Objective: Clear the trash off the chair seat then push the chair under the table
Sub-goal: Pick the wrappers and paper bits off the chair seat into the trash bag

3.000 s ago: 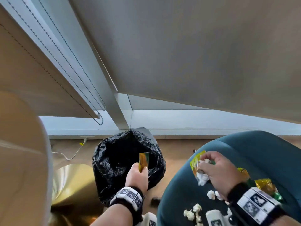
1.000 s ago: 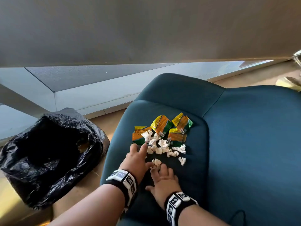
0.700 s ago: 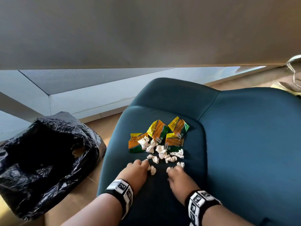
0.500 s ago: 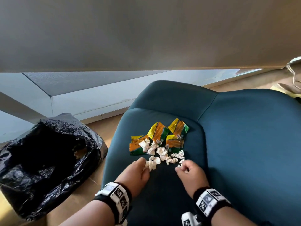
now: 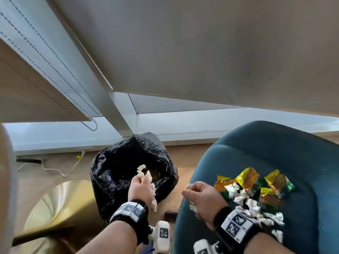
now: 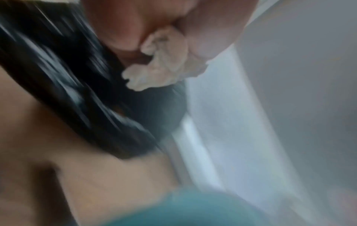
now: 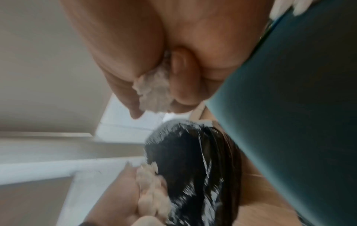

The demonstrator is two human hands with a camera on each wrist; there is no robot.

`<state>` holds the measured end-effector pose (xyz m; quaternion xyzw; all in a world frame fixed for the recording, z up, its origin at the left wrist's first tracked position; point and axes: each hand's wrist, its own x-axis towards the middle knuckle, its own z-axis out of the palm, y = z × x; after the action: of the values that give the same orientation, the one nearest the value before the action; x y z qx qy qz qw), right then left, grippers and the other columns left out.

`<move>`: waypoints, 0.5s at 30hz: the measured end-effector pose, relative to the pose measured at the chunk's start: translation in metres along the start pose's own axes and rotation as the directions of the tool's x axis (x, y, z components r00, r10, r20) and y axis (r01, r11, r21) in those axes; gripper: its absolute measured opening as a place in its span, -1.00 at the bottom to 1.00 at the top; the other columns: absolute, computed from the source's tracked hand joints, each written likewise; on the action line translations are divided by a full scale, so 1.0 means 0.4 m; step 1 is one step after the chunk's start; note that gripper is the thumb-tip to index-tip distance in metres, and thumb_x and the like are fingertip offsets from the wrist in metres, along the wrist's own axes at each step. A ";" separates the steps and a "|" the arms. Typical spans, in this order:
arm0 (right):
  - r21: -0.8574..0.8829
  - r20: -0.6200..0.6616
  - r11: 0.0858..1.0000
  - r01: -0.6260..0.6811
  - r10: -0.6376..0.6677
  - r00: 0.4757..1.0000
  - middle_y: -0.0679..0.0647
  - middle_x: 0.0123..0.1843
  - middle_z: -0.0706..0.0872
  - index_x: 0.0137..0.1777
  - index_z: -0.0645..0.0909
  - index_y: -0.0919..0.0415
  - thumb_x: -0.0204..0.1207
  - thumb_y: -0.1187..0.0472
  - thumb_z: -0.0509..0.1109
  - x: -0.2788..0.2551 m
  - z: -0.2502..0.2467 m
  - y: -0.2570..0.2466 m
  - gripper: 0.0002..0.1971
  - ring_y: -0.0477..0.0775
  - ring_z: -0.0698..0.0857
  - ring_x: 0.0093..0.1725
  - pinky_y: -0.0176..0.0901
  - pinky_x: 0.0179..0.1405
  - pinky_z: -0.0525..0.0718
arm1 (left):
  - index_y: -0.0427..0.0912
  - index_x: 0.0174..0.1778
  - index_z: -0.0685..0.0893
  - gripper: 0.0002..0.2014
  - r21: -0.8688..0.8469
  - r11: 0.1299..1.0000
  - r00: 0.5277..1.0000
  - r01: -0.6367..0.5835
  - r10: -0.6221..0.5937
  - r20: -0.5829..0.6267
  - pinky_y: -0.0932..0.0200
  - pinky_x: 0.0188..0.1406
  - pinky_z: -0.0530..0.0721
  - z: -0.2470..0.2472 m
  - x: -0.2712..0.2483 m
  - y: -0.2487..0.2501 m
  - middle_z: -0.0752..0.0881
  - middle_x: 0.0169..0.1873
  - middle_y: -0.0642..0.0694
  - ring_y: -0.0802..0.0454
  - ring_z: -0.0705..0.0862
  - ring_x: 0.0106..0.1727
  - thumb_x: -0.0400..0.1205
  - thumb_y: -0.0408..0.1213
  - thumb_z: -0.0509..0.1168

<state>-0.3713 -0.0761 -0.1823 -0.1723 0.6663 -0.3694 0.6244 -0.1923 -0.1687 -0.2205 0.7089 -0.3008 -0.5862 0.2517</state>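
Observation:
A teal chair fills the right of the head view. On its seat lie several orange, yellow and green wrappers and crumpled white paper scraps. My left hand is over the open black trash bag and grips a wad of white paper scraps, which also show in the left wrist view. My right hand hovers at the seat's left edge, its fingers curled round white paper scraps.
A brass-coloured round base sits on the wooden floor left of the bag. A white cable runs along the floor by the window sill. A pale tabletop edge is at far left. Blinds cover the windows above.
Both hands gathered paper scraps from the seat and lifted. The left hand swung left over the trash bag; the right moved to the seat's left edge. My view turned left.

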 end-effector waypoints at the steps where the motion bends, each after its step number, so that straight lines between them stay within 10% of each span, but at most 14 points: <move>1: -0.069 0.024 0.996 -0.051 0.053 0.998 -0.01 -0.59 0.46 -0.35 0.51 0.13 0.43 0.23 0.53 0.034 0.043 0.009 -0.76 -0.07 0.35 -0.69 -0.28 -0.78 0.32 | -0.13 -0.44 0.37 -0.66 0.098 0.994 0.998 0.045 -0.040 -0.047 0.22 -0.76 0.49 -0.061 0.062 -0.016 0.45 -0.57 -0.10 0.02 0.44 -0.72 0.69 -0.30 0.15; 4: -0.171 0.049 0.977 -0.123 0.134 0.990 -0.04 -0.59 0.50 -0.45 0.52 0.05 0.19 0.05 0.55 0.121 0.148 0.014 -0.77 -0.01 0.42 -0.61 -0.10 -0.61 0.39 | -0.13 -0.38 0.47 -0.74 0.382 0.914 0.978 0.138 -0.066 -0.196 -0.09 -0.13 0.82 -0.195 0.172 -0.021 0.61 -0.35 -0.24 -0.12 0.62 -0.42 0.64 -0.19 0.21; 9: -0.074 0.075 0.989 -0.131 0.137 0.988 -0.06 -0.63 0.50 -0.41 0.48 0.08 0.38 0.16 0.52 0.201 0.273 -0.044 -0.74 -0.01 0.45 -0.58 -0.23 -0.73 0.41 | -0.21 -0.35 0.52 -0.70 0.345 0.929 0.980 0.134 -0.073 -0.186 0.28 -0.63 0.57 -0.208 0.197 0.052 0.53 -0.50 -0.11 -0.03 0.47 -0.51 0.72 -0.22 0.18; 12: -0.055 0.085 0.986 -0.155 0.159 0.984 0.10 -0.47 0.51 -0.40 0.52 0.12 0.47 0.01 0.44 0.216 0.319 -0.090 -0.70 0.07 0.48 -0.52 -0.07 -0.62 0.52 | -0.17 -0.36 0.54 -0.63 0.249 0.951 0.977 0.184 -0.150 -0.149 0.17 -0.41 0.64 -0.185 0.238 0.040 0.56 -0.46 -0.08 0.00 0.55 -0.47 0.74 -0.08 0.16; 15: 0.085 0.080 0.973 -0.214 0.207 0.975 0.11 0.08 0.59 0.22 0.61 0.10 0.52 -0.18 0.34 0.223 0.331 -0.116 -0.58 0.19 0.62 -0.06 0.19 0.05 0.79 | -0.31 -0.05 0.65 -0.42 -0.028 0.976 0.944 0.217 -0.217 -0.249 -0.08 -0.08 0.78 -0.182 0.265 0.021 0.78 -0.25 -0.26 -0.22 0.75 -0.27 0.46 0.24 0.27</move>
<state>-0.2694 -0.2055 -0.2054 -0.0843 0.6403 -0.3256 0.6906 -0.1081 -0.2509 -0.2731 0.8061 -0.1869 -0.5158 0.2217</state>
